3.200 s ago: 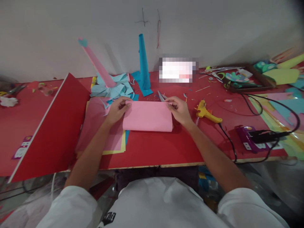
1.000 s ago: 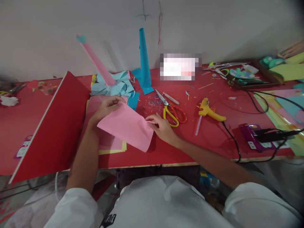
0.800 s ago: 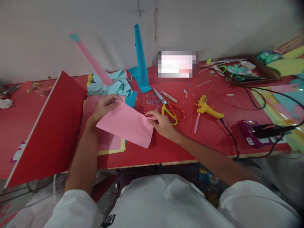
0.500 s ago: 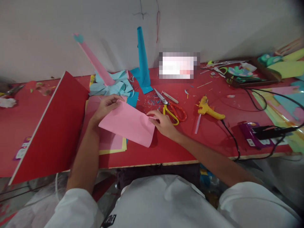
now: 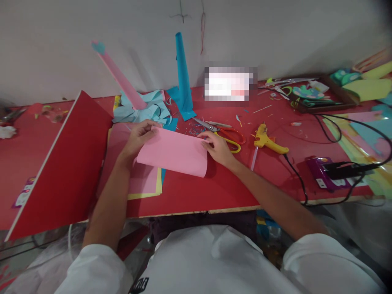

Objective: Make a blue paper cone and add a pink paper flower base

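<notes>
A pink sheet of paper (image 5: 174, 153) is held up over the red table, its lower part curving. My left hand (image 5: 142, 136) is closed on its upper left corner, and my right hand (image 5: 216, 147) pinches its upper right corner. Beneath lies a stack of pink and yellow sheets (image 5: 147, 181), partly covered by the held sheet and my left forearm. Scissors (image 5: 231, 139) with red and yellow handles lie just behind my right hand. A yellow glue gun (image 5: 268, 141) with a clear glue stick rests to the right.
A blue paper cone (image 5: 183, 77) stands at the back, beside a pink paper tube (image 5: 122, 79) leaning over light blue paper scraps (image 5: 141, 110). A red board (image 5: 64, 171) stands tilted at left. On the right are a purple power strip (image 5: 324, 173), black cables and a brown tray (image 5: 346, 100).
The pink sheet has shifted right and levelled, its lower right corner rising. My right hand has moved slightly right and up, and the scissors have turned and slid a little right.
</notes>
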Motion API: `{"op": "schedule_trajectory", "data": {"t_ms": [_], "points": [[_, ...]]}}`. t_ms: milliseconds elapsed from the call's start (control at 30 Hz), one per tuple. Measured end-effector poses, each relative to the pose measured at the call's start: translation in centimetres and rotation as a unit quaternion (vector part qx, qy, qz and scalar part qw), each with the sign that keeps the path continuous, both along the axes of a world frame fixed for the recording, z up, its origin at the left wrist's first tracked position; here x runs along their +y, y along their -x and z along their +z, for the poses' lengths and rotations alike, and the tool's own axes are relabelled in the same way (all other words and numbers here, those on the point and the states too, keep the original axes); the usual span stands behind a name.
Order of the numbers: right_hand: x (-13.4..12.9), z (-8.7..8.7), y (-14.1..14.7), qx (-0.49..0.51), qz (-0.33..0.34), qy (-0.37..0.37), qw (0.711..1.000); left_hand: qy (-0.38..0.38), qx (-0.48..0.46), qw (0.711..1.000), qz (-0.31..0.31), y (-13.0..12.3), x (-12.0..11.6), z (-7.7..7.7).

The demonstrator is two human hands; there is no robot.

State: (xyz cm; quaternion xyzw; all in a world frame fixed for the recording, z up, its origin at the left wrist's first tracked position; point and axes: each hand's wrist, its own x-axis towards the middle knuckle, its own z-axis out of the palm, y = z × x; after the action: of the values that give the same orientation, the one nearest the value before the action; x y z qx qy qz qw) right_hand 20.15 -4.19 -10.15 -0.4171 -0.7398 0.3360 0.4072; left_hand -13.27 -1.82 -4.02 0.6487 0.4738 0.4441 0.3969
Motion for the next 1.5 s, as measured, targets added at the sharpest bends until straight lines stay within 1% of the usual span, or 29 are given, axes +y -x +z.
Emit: {"op": "schedule_trajectory", "data": {"t_ms": [100,200,433,533,700,800,967,1100,1267,1400,1500], "points": [[1.0,-0.3,-0.6,-0.002,0.001,0.018,1.0,0.007,-0.007,1.0,0.001,-0.3,0.1,-1.1],[1.9,-0.7,-1.0,0.006,0.0,0.015,1.0,0.013,-0.013,1.0,-0.002,-0.5,0.2,-1.7],[2.9,-1.0,-1.0,0.007,-0.024,0.008,1.0,0.021,-0.032,0.999,-0.003,-0.9,0.4,-1.9],[3.1,-0.8,-1.0,-0.005,-0.041,0.002,0.999,0.002,-0.018,1.0,0.01,-1.2,0.6,-2.2],[3.0,0.1,-1.8,-0.017,-0.072,-0.018,0.997,-0.078,0.069,0.993,0.05,-2.3,0.4,-2.5],[2.5,1.1,-2.5,-0.009,-0.088,-0.032,0.996,-0.109,0.083,0.989,0.059,-3.0,0.0,-2.5],[1.2,3.2,-3.3,-0.015,-0.107,-0.018,0.994,-0.12,0.083,0.988,0.059,-3.7,-0.5,-2.5],[0.7,3.9,-3.4,-0.003,-0.097,-0.043,0.994,-0.112,0.088,0.988,0.057,-3.7,-0.7,-2.7],[2.0,3.1,-4.1,-0.008,-0.091,-0.06,0.994,-0.125,0.08,0.988,0.048,-3.7,-0.5,-3.6],[3.1,2.2,-4.7,0.032,-0.069,-0.044,0.996,-0.153,0.059,0.985,0.046,-3.9,-0.2,-4.7],[3.4,1.8,-4.9,0.055,-0.061,-0.03,0.996,-0.156,0.048,0.986,0.043,-4.0,0.0,-5.3]]}}
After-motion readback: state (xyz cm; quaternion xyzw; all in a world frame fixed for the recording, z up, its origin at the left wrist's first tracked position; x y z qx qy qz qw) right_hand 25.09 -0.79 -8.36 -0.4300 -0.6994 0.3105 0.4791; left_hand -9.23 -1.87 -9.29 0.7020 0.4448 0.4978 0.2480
